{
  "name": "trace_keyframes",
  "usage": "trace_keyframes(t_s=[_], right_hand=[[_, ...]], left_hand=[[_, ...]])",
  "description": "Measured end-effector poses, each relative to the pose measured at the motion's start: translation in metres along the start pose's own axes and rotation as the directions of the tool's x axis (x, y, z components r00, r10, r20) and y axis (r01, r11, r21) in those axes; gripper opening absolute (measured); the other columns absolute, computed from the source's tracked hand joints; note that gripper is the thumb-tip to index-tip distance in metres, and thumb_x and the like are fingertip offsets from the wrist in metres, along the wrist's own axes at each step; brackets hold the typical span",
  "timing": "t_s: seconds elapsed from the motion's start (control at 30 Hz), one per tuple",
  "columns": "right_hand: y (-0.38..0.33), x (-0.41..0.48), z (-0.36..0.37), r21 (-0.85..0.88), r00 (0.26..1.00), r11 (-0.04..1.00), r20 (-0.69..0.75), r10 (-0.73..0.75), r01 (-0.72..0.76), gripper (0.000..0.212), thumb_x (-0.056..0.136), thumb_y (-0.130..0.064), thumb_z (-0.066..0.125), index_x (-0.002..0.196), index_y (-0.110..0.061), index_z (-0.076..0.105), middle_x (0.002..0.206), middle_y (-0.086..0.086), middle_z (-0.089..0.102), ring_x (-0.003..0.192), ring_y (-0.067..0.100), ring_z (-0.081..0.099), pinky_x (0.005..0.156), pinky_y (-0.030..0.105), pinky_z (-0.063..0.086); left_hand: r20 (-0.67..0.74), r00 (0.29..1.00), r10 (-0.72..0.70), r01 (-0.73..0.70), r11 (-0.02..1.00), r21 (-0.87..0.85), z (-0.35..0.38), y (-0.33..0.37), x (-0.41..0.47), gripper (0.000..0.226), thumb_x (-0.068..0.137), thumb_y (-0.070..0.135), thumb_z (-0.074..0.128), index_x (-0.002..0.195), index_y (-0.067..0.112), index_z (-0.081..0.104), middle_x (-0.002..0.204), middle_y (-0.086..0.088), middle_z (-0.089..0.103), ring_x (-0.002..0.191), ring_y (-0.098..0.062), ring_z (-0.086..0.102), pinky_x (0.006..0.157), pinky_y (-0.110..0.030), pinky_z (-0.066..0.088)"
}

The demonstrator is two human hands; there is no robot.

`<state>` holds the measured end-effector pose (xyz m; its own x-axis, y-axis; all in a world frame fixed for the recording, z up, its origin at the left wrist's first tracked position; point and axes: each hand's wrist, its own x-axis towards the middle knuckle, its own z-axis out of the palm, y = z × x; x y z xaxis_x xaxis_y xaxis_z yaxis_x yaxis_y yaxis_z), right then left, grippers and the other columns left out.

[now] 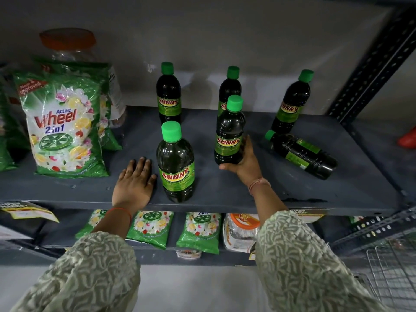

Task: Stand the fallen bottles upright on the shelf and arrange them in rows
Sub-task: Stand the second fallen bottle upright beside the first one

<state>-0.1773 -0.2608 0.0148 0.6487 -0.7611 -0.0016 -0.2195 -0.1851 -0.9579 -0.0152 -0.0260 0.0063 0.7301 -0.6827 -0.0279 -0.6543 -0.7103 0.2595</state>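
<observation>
Dark bottles with green caps and "SUNNY" labels stand on the grey shelf (281, 183). Three stand at the back: left (168, 93), middle (230, 86), right (292, 102). A bottle at the front (176, 163) stands upright. My right hand (245, 161) grips the base of an upright middle bottle (229, 131). One bottle (301, 154) lies on its side at the right, cap pointing left. My left hand (135, 181) rests flat on the shelf, fingers spread, just left of the front bottle.
Green Wheel detergent bags (65, 124) stand at the shelf's left, with an orange-lidded plastic jar (67, 46) behind. The lower shelf holds more bags (198, 230) and a jar (240, 230). A black perforated upright (371, 64) bounds the right; a wire basket (394, 266) sits lower right.
</observation>
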Motion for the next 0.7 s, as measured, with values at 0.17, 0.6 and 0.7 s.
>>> trace_keyframes(t_s=[0.17,0.6,0.7], right_hand=[[-0.001,-0.004,0.006,-0.002,0.995,0.998,-0.084,-0.061,0.061,0.119,0.053,-0.011,0.086,0.145,-0.010,0.010,0.151,0.010,0.031,0.136,0.020,0.034,0.108,0.029,0.031],[-0.007,-0.059,0.008,-0.182,0.990,0.981,-0.109,-0.093,0.072,0.062,0.067,-0.014,0.079,0.120,-0.005,0.048,0.121,0.015,0.060,0.111,0.025,0.055,0.087,0.022,0.040],[-0.005,-0.089,0.005,-0.221,0.989,0.970,-0.083,-0.122,0.102,0.059,0.068,-0.017,0.078,0.118,-0.003,0.049,0.116,0.016,0.062,0.104,0.022,0.056,0.079,0.017,0.038]], left_hand=[[-0.006,1.000,0.004,-0.004,1.000,-0.007,0.002,-0.001,0.001,0.054,0.095,0.034,0.026,0.144,0.017,0.011,0.157,-0.004,0.009,0.145,-0.025,0.004,0.118,-0.040,0.008],[0.038,0.999,0.003,-0.003,1.000,0.006,0.000,0.001,0.000,0.054,0.096,0.034,0.021,0.144,0.015,0.007,0.158,-0.006,0.005,0.145,-0.026,0.002,0.119,-0.040,0.006],[0.049,0.998,0.033,-0.033,0.999,-0.005,-0.001,0.001,-0.004,0.052,0.096,0.031,0.022,0.144,0.016,0.010,0.158,-0.007,0.007,0.145,-0.028,0.003,0.119,-0.041,0.007]])
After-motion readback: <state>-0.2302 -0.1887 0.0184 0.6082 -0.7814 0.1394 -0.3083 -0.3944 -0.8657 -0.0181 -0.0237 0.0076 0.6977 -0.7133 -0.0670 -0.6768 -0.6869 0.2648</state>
